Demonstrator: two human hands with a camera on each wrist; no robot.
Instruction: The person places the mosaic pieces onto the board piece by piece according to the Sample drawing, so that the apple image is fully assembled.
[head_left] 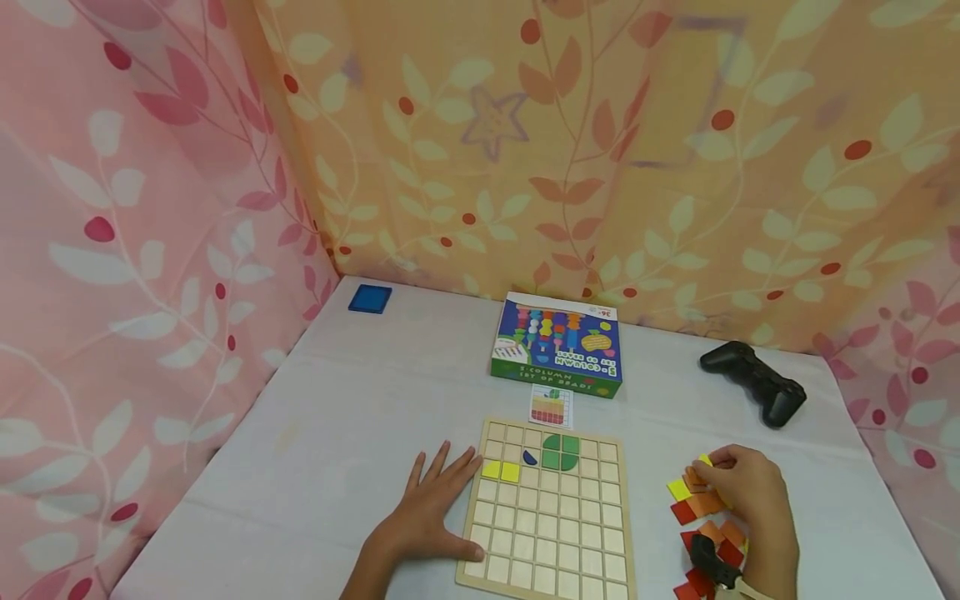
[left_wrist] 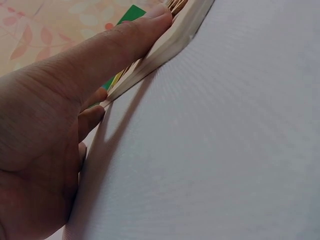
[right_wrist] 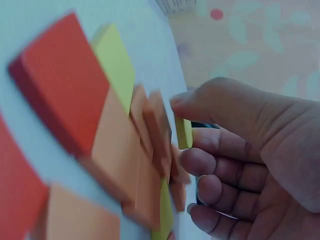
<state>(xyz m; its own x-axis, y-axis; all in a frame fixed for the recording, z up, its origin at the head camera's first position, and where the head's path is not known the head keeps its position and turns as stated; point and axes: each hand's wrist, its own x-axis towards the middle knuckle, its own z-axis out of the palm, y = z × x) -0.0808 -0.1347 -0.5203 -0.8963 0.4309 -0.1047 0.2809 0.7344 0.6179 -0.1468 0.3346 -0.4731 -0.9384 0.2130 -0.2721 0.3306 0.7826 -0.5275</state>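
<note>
My right hand (head_left: 753, 487) pinches a yellow tile (right_wrist: 184, 132) between thumb and index finger, its other fingers loosely curled. Beneath it lies a loose pile of orange tiles (right_wrist: 117, 145), red tiles (right_wrist: 65, 82) and a few more yellow ones. With fingers spread, my left hand (head_left: 431, 521) rests along the left edge of a wooden grid board (head_left: 547, 527), its thumb on the frame near the lower left. Two yellow squares (head_left: 510, 472) sit side by side at the board's left. Several green pieces (head_left: 551, 460) form a leaf shape near the top, beside a small dark blue piece (head_left: 529, 457).
A printed pattern card (head_left: 551, 406) lies just beyond the board, against a bead-set box (head_left: 557, 346). At the back right is a black game controller (head_left: 753, 383); at the back left, a blue square item (head_left: 370, 298). Patterned cloth (head_left: 480, 150) hangs behind the white table.
</note>
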